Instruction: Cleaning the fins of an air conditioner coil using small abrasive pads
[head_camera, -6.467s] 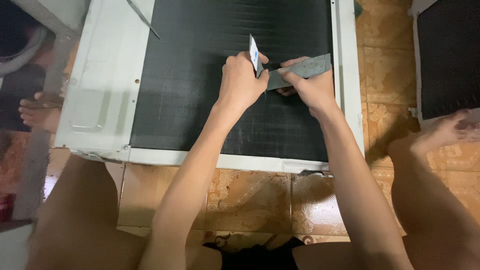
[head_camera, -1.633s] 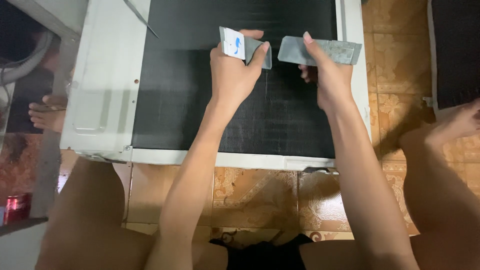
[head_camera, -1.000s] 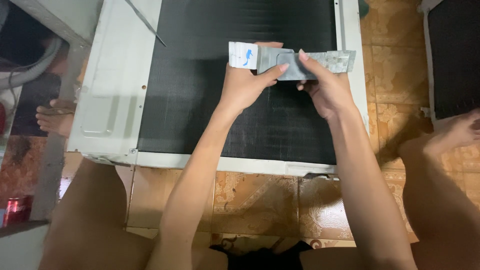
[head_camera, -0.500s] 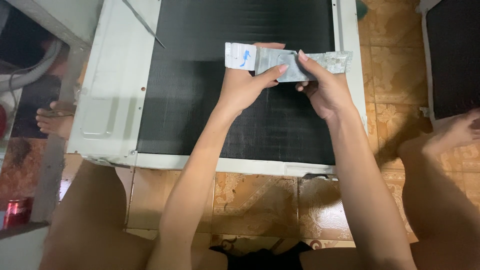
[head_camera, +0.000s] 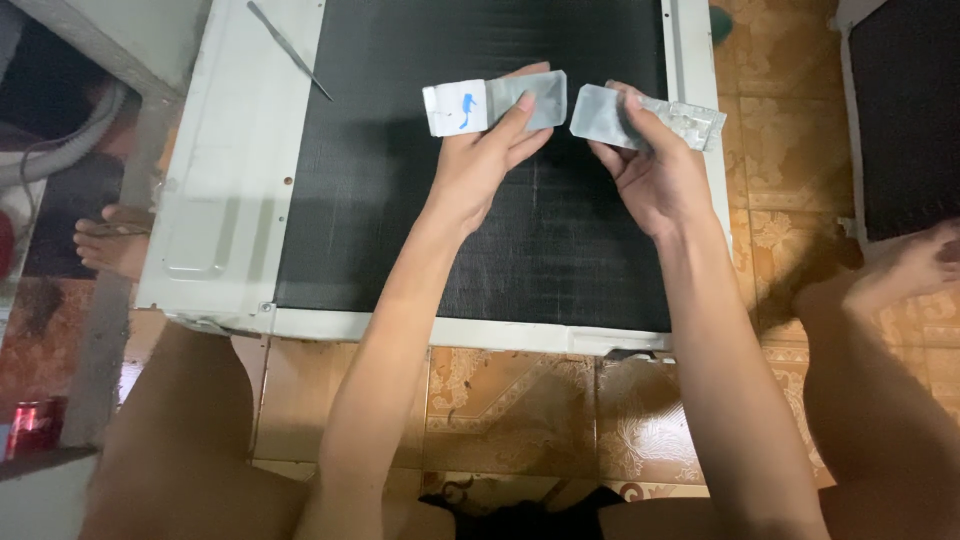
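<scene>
Pinched between thumb and fingers, the left hand (head_camera: 478, 165) holds a small white-and-grey paper packet piece (head_camera: 493, 102) above the black finned coil panel (head_camera: 400, 200). Just beside it, apart, the right hand (head_camera: 655, 175) grips a crinkled silvery foil piece (head_camera: 650, 115) near the panel's right edge. A thin metal tool (head_camera: 288, 47) lies on the white casing (head_camera: 225, 180) at the top-left corner.

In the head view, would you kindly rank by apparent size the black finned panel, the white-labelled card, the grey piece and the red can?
1. Black finned panel.
2-3. White-labelled card in left hand and grey piece in right hand: alike.
4. Red can, partly cut off.
</scene>
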